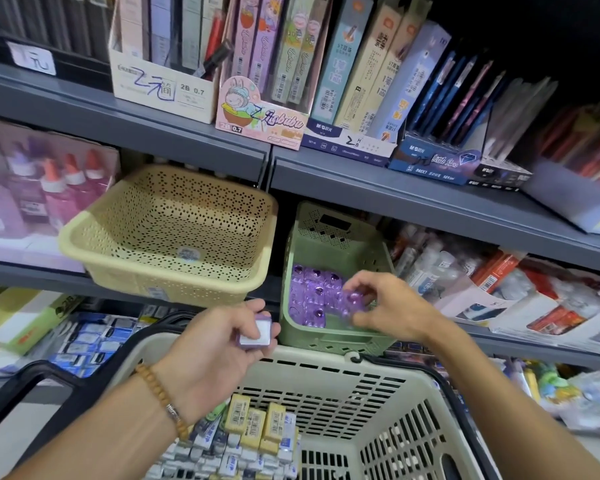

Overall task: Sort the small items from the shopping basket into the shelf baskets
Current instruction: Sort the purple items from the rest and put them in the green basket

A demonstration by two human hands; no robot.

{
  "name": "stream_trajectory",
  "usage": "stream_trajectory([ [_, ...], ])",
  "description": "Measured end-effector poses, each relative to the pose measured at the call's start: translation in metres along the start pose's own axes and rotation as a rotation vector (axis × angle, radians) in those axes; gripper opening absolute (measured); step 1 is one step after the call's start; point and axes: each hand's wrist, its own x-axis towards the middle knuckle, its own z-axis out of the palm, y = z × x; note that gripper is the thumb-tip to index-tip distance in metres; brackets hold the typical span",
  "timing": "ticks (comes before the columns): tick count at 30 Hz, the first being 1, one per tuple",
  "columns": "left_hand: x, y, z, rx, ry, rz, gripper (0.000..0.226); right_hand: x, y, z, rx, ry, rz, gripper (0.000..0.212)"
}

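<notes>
Mid-sort at the shelf. Right hand [388, 308] inside green basket [329, 337], fingers pinched round a purple case [352, 299], lowering onto the purple stack so like goes with like. Left hand [219, 344] over the shopping basket [378, 396], fingers curled round a small lilac box [255, 332], probably queued as next. Tan basket [174, 233] tilted forward on the shelf, holding nothing visible. Erasers [257, 420] left unsorted in shopping basket.

tan shelf basket [174, 233] dotted all over with tiny holes, pale green shelf basket [329, 337] full of shiny purple packets [312, 292], cream shopping basket [329, 379] with black handles [39, 382], dark grey shelves [125, 119].
</notes>
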Motion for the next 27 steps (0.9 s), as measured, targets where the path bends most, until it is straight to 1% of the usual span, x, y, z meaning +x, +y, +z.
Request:
stream_trajectory([
  [2,0.0,0.0,0.0,0.107,-0.034,0.065,0.033,0.008,0.005,0.006,-0.132,-0.039,0.017,0.027],
  [5,-0.003,0.002,-0.002,0.216,-0.063,0.166,0.053,0.021,0.009,0.012,-0.176,-0.06,0.049,0.026],
  [6,-0.004,0.003,-0.002,0.231,-0.057,0.19,0.057,0.024,0.009,0.014,-0.174,-0.077,0.06,0.025],
  [8,-0.007,0.006,-0.002,0.268,-0.053,0.217,0.055,0.031,0.012,0.018,-0.198,-0.097,0.07,0.025],
  [11,-0.008,0.007,-0.001,0.313,-0.07,0.223,0.046,0.038,0.013,0.022,-0.283,-0.085,0.081,0.025],
  [13,-0.008,0.007,-0.001,0.332,-0.088,0.215,0.047,0.042,0.014,0.023,-0.323,-0.087,0.086,0.027],
  [15,-0.009,0.006,0.0,0.329,-0.11,0.198,0.047,0.04,0.012,0.021,-0.343,-0.101,0.091,0.028],
  [17,-0.009,0.005,0.001,0.278,-0.128,0.178,0.044,0.035,0.008,0.018,-0.368,-0.074,0.075,0.03],
  [18,-0.009,0.005,0.001,0.235,-0.134,0.16,0.042,0.03,0.004,0.015,-0.343,-0.032,0.049,0.029],
  [19,-0.008,0.005,0.001,0.184,-0.138,0.137,0.04,0.024,-0.002,0.014,-0.248,0.016,0.011,0.027],
  [20,-0.007,0.005,0.001,0.131,-0.144,0.11,0.037,0.017,-0.011,0.013,-0.087,0.045,-0.038,0.025],
  [22,-0.005,0.005,0.003,0.066,-0.166,0.056,0.035,0.002,-0.032,0.012,0.272,0.004,-0.162,0.031],
  [23,-0.004,0.004,0.004,0.052,-0.183,0.036,0.035,-0.005,-0.042,0.014,0.365,-0.033,-0.216,0.036],
  [24,-0.004,0.004,0.005,0.038,-0.203,0.019,0.035,-0.01,-0.051,0.016,0.393,-0.06,-0.259,0.039],
  [27,-0.007,0.003,0.006,0.067,-0.249,0.012,0.031,-0.016,-0.067,0.023,0.335,-0.065,-0.302,0.03],
])
